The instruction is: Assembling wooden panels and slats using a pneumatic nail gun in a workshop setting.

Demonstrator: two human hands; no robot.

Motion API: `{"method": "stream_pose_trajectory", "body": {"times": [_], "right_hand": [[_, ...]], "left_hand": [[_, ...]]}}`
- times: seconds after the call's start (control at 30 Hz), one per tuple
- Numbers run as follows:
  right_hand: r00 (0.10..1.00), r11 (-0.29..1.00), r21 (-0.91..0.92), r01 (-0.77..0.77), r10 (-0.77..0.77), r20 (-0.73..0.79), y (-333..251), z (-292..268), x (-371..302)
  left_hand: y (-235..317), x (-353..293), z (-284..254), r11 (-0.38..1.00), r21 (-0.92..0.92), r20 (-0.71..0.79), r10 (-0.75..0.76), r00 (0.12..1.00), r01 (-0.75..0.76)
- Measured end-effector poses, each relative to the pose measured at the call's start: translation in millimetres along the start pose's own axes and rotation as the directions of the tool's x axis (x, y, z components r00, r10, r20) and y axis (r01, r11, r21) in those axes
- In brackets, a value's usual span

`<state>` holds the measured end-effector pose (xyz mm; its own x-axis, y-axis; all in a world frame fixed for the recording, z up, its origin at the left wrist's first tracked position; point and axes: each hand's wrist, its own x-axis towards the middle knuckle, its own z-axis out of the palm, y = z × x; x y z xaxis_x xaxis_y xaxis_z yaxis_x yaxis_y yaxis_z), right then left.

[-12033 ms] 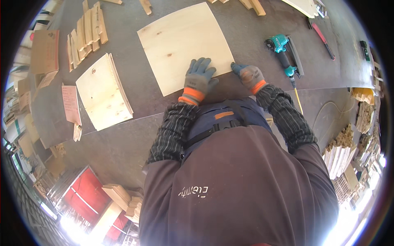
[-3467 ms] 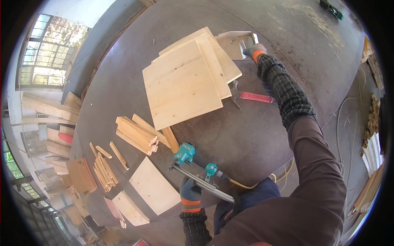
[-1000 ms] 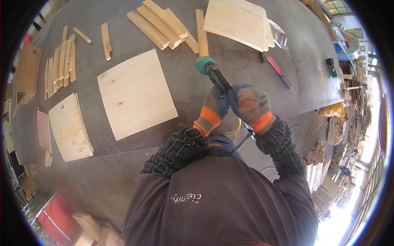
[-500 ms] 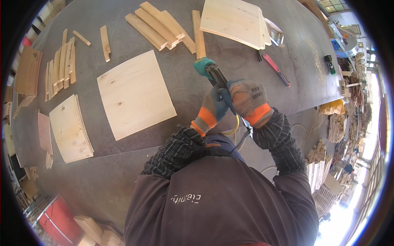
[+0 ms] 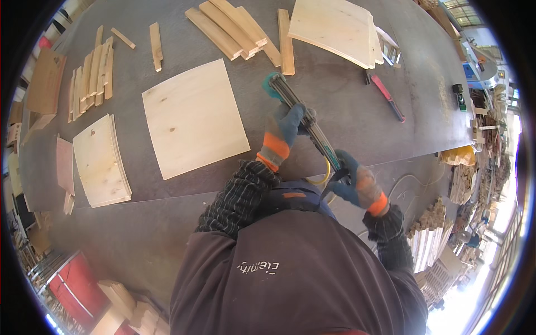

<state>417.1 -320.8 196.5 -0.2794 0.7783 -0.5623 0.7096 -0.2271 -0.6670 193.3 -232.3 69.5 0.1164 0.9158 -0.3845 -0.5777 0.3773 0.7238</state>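
Note:
I hold a nail gun with a green head and a long dark magazine slanting over the table's near edge. My left hand, in a grey, blue and orange glove, is closed round its middle, next to the head. Down at the magazine's rear end, my right hand, gloved alike, is closed with fingers and thumb on it. A yellow hose curves down beside the tool. Left of my hands a square plywood panel lies flat on the dark table.
Wooden strips and stacked panels lie at the far side. A red-handled tool rests to the right. More strips, panels and a cardboard box are at the left.
My right hand has moved down and right, away from my left, to the magazine's rear end. The magazine now shows along its length. The whole view has shifted slightly.

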Motion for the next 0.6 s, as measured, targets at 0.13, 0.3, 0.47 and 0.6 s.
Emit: {"method": "stream_pose_trajectory", "body": {"times": [0.13,0.3,0.47,0.6], "right_hand": [[0.94,0.999,-0.031,0.01,-0.02,-0.34,32.1,35.3,-13.2],[0.872,0.973,-0.211,0.088,-0.178,-0.455,69.1,44.4,-13.7],[0.744,0.97,-0.177,0.167,-0.242,-0.622,37.5,47.4,-9.0],[0.635,0.872,-0.388,0.299,-0.486,-0.6,27.1,36.6,11.9]], "left_hand": [[2.3,12.9,-9.4,0.999,-0.01,-0.05,0.046,0.998,-0.047],[21.6,22.2,-8.3,0.996,0.021,-0.044,0.089,0.995,-0.088],[34.0,25.2,-3.4,0.997,-0.001,-0.064,0.079,0.995,-0.079],[31.2,19.4,1.3,0.999,0.006,0.01,0.036,0.999,-0.036]]}}
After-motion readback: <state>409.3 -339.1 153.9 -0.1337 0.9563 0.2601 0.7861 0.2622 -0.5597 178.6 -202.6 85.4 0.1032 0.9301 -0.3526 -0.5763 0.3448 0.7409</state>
